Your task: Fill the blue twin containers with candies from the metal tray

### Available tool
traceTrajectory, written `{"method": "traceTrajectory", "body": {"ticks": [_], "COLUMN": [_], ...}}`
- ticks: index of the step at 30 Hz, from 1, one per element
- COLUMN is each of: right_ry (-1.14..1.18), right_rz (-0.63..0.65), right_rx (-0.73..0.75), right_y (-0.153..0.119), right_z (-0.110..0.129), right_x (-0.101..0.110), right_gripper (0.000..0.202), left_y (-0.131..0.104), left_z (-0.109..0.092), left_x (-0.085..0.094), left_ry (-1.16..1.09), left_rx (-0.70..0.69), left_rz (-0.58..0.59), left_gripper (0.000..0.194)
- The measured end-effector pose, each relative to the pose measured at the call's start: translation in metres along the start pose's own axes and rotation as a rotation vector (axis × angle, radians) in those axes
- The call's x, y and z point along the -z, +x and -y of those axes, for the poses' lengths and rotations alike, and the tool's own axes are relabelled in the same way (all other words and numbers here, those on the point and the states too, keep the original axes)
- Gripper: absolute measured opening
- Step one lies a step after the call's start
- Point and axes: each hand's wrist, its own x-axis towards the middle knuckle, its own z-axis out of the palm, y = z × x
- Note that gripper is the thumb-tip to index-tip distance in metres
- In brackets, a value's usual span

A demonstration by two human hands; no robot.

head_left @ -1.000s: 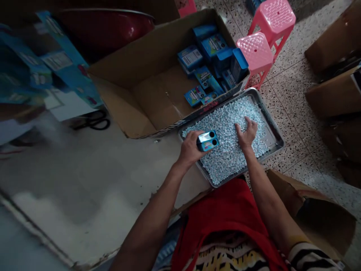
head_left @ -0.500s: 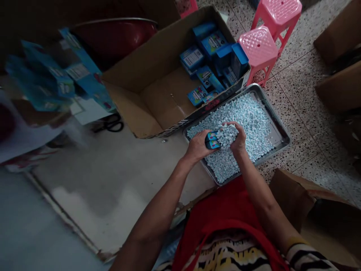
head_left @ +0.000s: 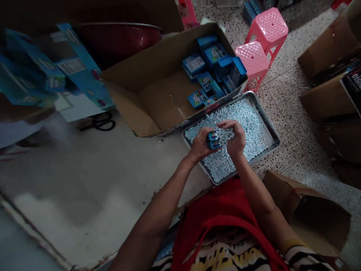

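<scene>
- The left hand (head_left: 199, 145) has its fingers closed around two small boxes (head_left: 213, 144), over the left part of the tray (head_left: 274, 145).
- The right hand (head_left: 237, 139) is curled like a cup around some candies (head_left: 225, 136), close against the ends of the boxes.
- The boxes look like thin card: probably light, rather stiff, but easy to crush. The best hold seems to be at the sides, with soft pressure, away from the ends facing the candies.
- The candies seem small, hard and a little slippery. A deep palm with fingers together should keep them from rolling out.
- At the far side, the wall of the carton (head_left: 141, 77) rises just beside the tray and limits movement there; more blue boxes (head_left: 197, 98) lie inside.
- The scissors (head_left: 103, 122) lie on the table (head_left: 113, 165) to the left, well apart.
- Pink stools (head_left: 252, 58) stand at the far right.
</scene>
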Motion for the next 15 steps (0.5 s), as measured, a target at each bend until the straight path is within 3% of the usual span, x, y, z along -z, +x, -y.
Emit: {"method": "traceTrajectory", "body": {"ticks": [5, 8, 12, 15], "right_ry": [0.014, 0.032, -0.138, -0.555], "right_rz": [0.020, 0.094, 0.140, 0.092], "right_rx": [0.007, -0.028, -0.097, -0.059], "right_y": [-0.008, -0.009, -0.014, -0.032], "right_z": [-0.009, -0.014, -0.023, -0.043], "right_x": [-0.006, 0.000, 0.043, 0.087], "right_gripper": [0.039, 0.042, 0.058, 0.053], "left_y": [0.000, -0.001, -0.002, -0.004], "left_z": [0.008, 0.017, 0.028, 0.032], "left_x": [-0.008, -0.011, -0.007, 0.002], "left_ry": [-0.033, -0.040, -0.052, -0.023], "left_rx": [0.064, 0.083, 0.055, 0.023], "left_rz": [-0.037, -0.052, -0.092, -0.067], "left_gripper": [0.071, 0.072, 0.073, 0.066]}}
